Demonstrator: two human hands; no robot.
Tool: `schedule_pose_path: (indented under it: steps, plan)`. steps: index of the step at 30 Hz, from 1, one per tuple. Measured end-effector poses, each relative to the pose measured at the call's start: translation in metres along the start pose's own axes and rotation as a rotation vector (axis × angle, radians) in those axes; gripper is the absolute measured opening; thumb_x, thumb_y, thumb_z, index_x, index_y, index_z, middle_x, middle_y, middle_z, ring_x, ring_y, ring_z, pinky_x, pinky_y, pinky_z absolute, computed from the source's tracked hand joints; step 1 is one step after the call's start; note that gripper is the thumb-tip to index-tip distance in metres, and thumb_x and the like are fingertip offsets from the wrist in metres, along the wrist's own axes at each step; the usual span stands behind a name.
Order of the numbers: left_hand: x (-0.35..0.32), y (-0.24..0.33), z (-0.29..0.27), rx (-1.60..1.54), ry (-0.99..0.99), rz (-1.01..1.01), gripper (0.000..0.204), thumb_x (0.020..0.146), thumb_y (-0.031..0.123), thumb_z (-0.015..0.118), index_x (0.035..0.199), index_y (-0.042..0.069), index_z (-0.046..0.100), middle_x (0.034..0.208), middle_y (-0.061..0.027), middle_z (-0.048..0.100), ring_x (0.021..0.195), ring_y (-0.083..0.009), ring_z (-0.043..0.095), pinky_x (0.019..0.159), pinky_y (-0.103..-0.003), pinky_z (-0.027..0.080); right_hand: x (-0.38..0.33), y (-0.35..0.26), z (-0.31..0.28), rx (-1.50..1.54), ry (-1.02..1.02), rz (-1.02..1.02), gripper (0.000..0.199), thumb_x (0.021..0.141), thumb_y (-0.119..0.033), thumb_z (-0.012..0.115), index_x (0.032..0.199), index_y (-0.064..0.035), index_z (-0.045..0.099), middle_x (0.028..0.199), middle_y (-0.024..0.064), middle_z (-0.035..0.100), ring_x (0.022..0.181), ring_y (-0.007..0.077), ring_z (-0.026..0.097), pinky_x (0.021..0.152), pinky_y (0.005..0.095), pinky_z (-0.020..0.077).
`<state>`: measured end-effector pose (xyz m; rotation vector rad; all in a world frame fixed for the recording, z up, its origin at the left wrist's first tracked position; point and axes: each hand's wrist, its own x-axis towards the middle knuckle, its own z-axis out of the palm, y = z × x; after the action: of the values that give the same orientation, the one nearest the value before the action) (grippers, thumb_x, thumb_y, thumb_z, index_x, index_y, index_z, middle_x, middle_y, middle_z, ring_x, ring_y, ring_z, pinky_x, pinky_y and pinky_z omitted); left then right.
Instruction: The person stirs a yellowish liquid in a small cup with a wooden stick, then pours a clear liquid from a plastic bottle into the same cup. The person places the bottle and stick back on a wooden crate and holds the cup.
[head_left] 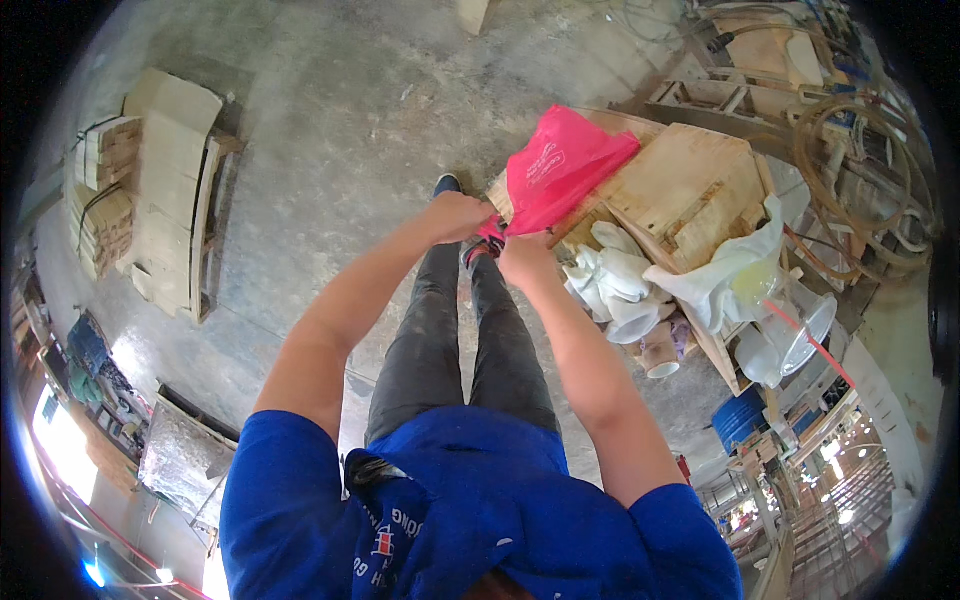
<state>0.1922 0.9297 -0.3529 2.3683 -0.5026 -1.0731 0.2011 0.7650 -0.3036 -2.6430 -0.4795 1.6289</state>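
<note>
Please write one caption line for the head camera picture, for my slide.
Both hands, left hand and right hand, hold a pink plastic bag at its lower edge, beside a wooden pallet with white bags.

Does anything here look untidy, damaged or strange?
Nothing looks damaged. Both hands, left and right, pinch the pink plastic bag. Beside it, crumpled white plastic bags and cups lie loosely heaped on the wooden boards, a little untidy.

Open concrete floor (330,130) lies left; wooden pallet (690,190) and white bags (620,280) crowd the right.
</note>
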Motion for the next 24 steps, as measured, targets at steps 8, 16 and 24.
schedule_pose_path:
  steps: [8,16,24]
  plan:
    - [-0.067,-0.157,-0.051,-0.419,0.654,-0.738,0.029,0.082,0.028,0.056,0.105,0.011,0.061,0.105,-0.0172,0.061,0.102,-0.0352,0.056,0.084,-0.044,0.045,-0.059,0.083,0.080,0.174,-0.296,0.078,0.035,0.084,-0.025,0.045,0.103,0.0010,0.060,0.105,0.0224,0.062,0.100,0.0363,0.059,0.088,0.0471,0.0448]
    - [-0.041,-0.015,-0.089,0.419,0.941,-0.350,0.027,0.086,0.023,0.055,0.105,0.005,0.061,0.083,-0.0111,0.061,0.086,-0.0292,0.057,0.076,-0.038,0.045,-0.073,0.108,0.059,0.480,-0.092,0.094,0.036,0.087,-0.030,0.041,0.099,0.0000,0.057,0.099,0.0282,0.059,0.097,0.0429,0.055,0.085,0.0498,0.0423]
    - [-0.047,0.094,-0.145,-0.521,1.229,-0.086,0.029,0.076,0.001,0.062,0.104,0.008,0.066,0.087,-0.0089,0.061,0.076,-0.0216,0.058,0.067,-0.030,0.047,-0.102,0.116,0.097,0.658,0.017,0.053,0.035,0.088,-0.029,0.040,0.100,0.0009,0.054,0.098,0.0291,0.058,0.096,0.0450,0.054,0.084,0.0502,0.0419]
